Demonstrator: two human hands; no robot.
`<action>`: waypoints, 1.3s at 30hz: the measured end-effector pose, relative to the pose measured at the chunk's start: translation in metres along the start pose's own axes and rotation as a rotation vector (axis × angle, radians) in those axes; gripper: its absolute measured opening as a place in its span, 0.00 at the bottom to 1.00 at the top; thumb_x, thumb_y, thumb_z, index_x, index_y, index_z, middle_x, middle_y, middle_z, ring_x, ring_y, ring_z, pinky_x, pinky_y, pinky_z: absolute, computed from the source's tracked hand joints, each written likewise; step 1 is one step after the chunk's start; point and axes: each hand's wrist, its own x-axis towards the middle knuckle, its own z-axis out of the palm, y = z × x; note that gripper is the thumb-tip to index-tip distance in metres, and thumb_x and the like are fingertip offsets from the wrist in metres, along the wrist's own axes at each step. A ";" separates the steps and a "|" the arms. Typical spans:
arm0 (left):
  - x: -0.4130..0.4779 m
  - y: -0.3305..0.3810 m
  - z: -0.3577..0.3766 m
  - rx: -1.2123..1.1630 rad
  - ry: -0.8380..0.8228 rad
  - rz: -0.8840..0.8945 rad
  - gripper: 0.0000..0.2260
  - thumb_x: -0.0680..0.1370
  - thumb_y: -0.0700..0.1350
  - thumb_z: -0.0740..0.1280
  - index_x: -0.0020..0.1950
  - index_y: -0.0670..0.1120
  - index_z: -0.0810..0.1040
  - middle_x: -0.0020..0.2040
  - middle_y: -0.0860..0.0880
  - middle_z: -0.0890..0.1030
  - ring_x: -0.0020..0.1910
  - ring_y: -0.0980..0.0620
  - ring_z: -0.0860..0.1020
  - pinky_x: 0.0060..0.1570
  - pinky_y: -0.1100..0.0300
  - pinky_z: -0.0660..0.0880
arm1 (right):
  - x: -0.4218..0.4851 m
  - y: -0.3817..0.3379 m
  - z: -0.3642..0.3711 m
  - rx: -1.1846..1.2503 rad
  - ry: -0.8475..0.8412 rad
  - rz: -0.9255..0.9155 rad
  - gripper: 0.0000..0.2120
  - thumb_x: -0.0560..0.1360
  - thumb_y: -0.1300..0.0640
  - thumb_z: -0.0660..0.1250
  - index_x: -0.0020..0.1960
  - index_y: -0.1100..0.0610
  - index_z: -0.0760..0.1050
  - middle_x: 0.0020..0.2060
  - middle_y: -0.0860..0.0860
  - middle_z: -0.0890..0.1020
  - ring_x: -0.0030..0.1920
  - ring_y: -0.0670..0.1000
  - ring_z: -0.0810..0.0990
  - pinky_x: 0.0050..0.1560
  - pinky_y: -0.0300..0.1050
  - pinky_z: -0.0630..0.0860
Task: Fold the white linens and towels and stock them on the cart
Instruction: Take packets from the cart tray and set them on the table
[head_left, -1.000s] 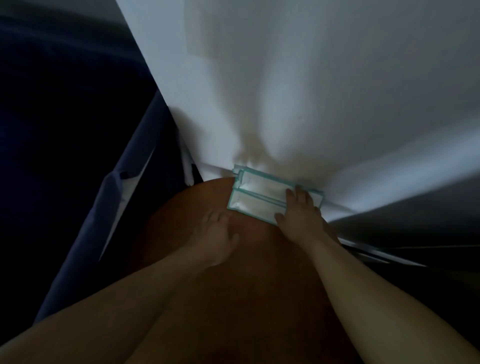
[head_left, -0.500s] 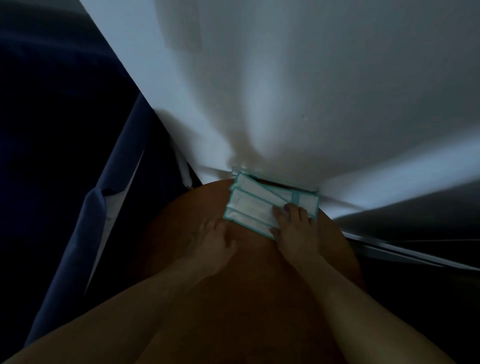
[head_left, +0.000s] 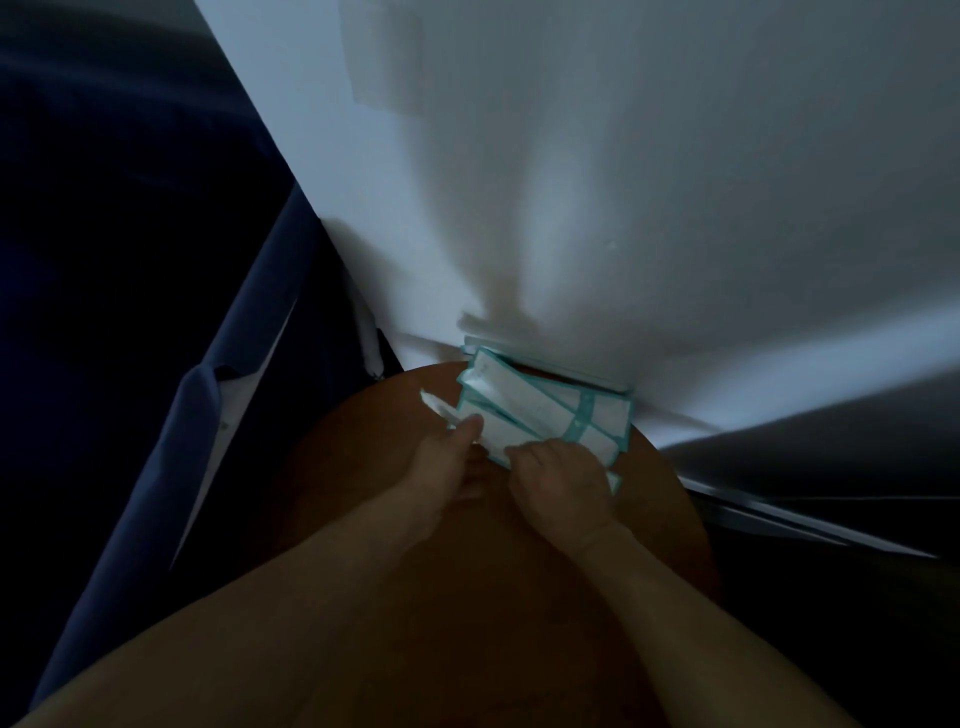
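Several flat white packets with teal borders (head_left: 550, 410) lie fanned out at the far edge of a round brown table (head_left: 363, 447), against the white wall. My left hand (head_left: 447, 457) pinches the near left end of one packet between thumb and fingers. My right hand (head_left: 561, 478) has its fingers curled over the near edge of the packets and grips them. No linens, towels or cart show in this dim view.
A white wall (head_left: 571, 182) rises right behind the table. A dark blue curtain (head_left: 197, 415) hangs at the left. A dark surface with a pale rail (head_left: 810, 514) lies to the right of the table.
My left hand has moved from the bare tabletop up to the packets and taken hold of one. My right hand's fingers have curled round the packets, which are now more fanned out.
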 end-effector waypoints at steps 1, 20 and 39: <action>0.001 -0.001 -0.001 -0.024 0.013 -0.004 0.09 0.81 0.49 0.64 0.57 0.45 0.77 0.54 0.43 0.83 0.54 0.43 0.81 0.57 0.44 0.78 | -0.004 -0.003 0.002 0.032 0.017 -0.030 0.08 0.63 0.60 0.80 0.38 0.56 0.82 0.32 0.52 0.82 0.31 0.54 0.80 0.32 0.45 0.76; -0.002 -0.022 -0.020 0.003 0.040 0.092 0.12 0.81 0.41 0.66 0.63 0.40 0.76 0.56 0.42 0.82 0.47 0.48 0.81 0.50 0.52 0.78 | 0.007 0.059 0.041 -0.012 -0.489 0.571 0.22 0.75 0.47 0.67 0.66 0.53 0.71 0.63 0.56 0.73 0.64 0.59 0.70 0.60 0.53 0.67; -0.099 -0.015 -0.053 -0.161 0.204 0.227 0.06 0.78 0.39 0.70 0.54 0.41 0.80 0.49 0.41 0.85 0.46 0.41 0.85 0.50 0.43 0.81 | 0.000 -0.043 -0.062 1.025 -0.222 0.876 0.16 0.75 0.62 0.71 0.62 0.57 0.73 0.52 0.52 0.81 0.52 0.52 0.81 0.53 0.46 0.77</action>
